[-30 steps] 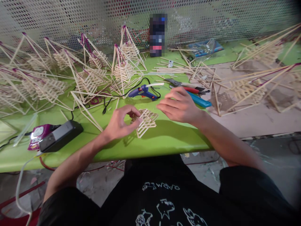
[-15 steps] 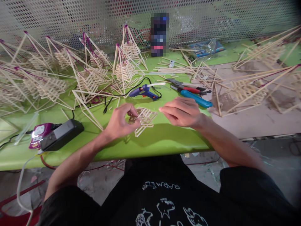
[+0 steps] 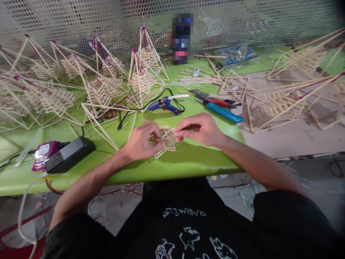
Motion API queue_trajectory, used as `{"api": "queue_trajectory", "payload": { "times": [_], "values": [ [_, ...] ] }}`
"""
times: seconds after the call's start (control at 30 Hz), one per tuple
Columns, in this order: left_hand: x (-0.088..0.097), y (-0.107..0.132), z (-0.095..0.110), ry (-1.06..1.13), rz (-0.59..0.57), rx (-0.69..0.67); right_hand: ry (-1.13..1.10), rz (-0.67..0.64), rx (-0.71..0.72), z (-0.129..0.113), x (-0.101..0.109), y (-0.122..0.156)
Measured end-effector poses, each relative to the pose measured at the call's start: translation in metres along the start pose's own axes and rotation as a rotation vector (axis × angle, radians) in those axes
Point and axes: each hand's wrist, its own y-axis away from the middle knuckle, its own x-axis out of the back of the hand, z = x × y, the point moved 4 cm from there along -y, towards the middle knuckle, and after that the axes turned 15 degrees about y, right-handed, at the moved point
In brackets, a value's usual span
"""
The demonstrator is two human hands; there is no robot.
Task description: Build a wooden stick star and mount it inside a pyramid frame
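Note:
A small lattice of thin wooden sticks (image 3: 166, 143) lies tilted just above the green table (image 3: 188, 158) near its front edge. My left hand (image 3: 141, 141) is closed on the lattice's left side, fingers curled round the sticks. My right hand (image 3: 198, 128) pinches the lattice's upper right corner with thumb and fingertips. Both hands meet over the piece. A blue glue gun (image 3: 164, 104) with a white glue stick lies just behind the hands.
Many finished stick pyramids (image 3: 102, 86) crowd the left and back of the table, more (image 3: 285, 100) to the right. Pliers (image 3: 212, 98) and a blue cutter (image 3: 223, 113) lie right of the glue gun. A black box (image 3: 68, 154) and a purple power strip (image 3: 43, 153) sit front left. Perforated metal screen behind.
My right hand has moved left from near the cutter and closed on the lattice's right corner. My left hand has kept its hold and turned the lattice slightly.

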Motion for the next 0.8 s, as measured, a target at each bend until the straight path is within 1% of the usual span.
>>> {"api": "queue_trajectory", "payload": {
  "times": [0.07,0.17,0.23,0.4,0.5,0.6,0.8],
  "values": [
    [0.000,-0.001,0.001,0.005,-0.007,-0.017,-0.056,-0.063,-0.027,0.003,-0.003,0.000],
    [-0.001,-0.002,0.003,0.025,-0.025,-0.040,-0.017,-0.095,-0.024,0.006,-0.003,-0.001],
    [-0.002,-0.002,0.003,0.034,-0.037,-0.045,0.049,-0.075,0.012,0.005,-0.001,-0.001],
    [0.000,-0.003,0.002,0.059,-0.044,-0.021,0.236,0.006,0.202,-0.006,0.004,-0.001],
    [0.001,-0.003,0.002,0.073,-0.041,-0.014,0.277,0.038,0.259,-0.009,0.004,0.000],
    [0.001,-0.003,0.002,0.086,-0.036,-0.014,0.287,0.051,0.257,-0.009,0.003,0.000],
    [0.001,-0.003,0.003,0.089,-0.041,-0.012,0.267,0.026,0.214,-0.007,0.002,-0.001]
  ]
}}
